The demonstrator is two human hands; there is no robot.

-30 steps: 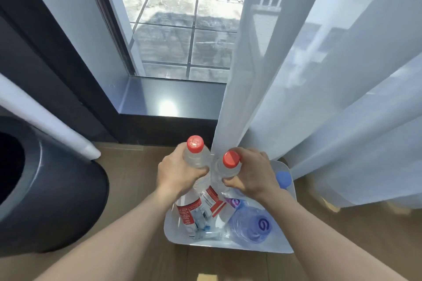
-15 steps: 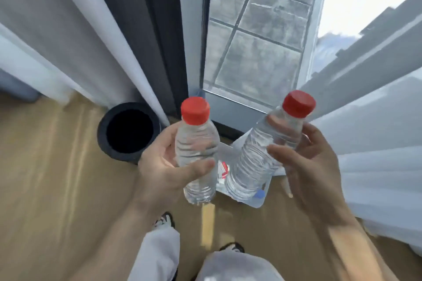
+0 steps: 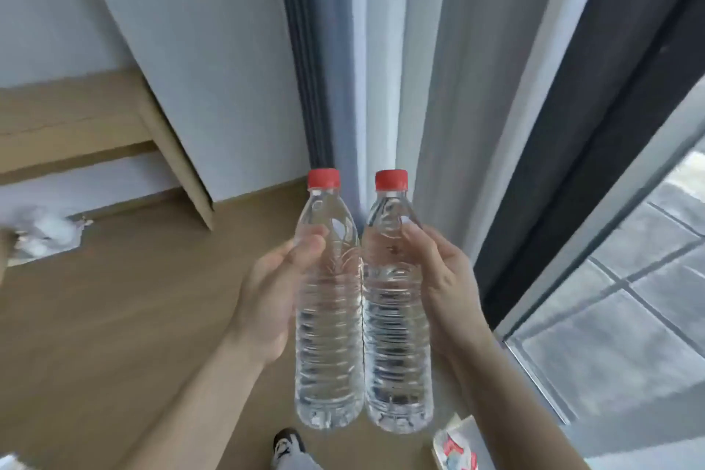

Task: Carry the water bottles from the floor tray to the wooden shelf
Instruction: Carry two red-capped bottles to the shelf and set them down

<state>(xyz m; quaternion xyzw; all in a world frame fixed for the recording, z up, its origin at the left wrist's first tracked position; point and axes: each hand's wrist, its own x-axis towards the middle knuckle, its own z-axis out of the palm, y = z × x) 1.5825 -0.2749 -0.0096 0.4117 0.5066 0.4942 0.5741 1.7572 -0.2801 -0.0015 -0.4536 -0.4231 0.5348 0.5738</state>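
The carrying leg of the task seemed to be in hand, and its goal was probably the pale boards at the far left, taken here for the wooden shelf (image 3: 76,118): flat, square-edged and matt, though too little showed to be sure. Getting there would call for a turn leftward over the wood-grain floor (image 3: 114,317), both loads kept upright, and then a level spot to stand them on. In the middle, the left hand (image 3: 271,298) was curled round the upper body of the left bottle (image 3: 328,317), thumb across its front, holding it upright in the air. Close against it, apparently touching, the right bottle (image 3: 396,324) was gripped the same way by the right hand (image 3: 446,286). Both were clear thin plastic without labels, smooth at the shoulder and ringed with fine ribs below, full of water, and closed with red ridged caps (image 3: 323,178); such walls would likely dent under a hard squeeze. Low on the right lay what looked like a white corner of the floor tray (image 3: 467,431). Beyond hung a pale curtain (image 3: 381,69) in soft folds, then a dark window frame (image 3: 572,126).
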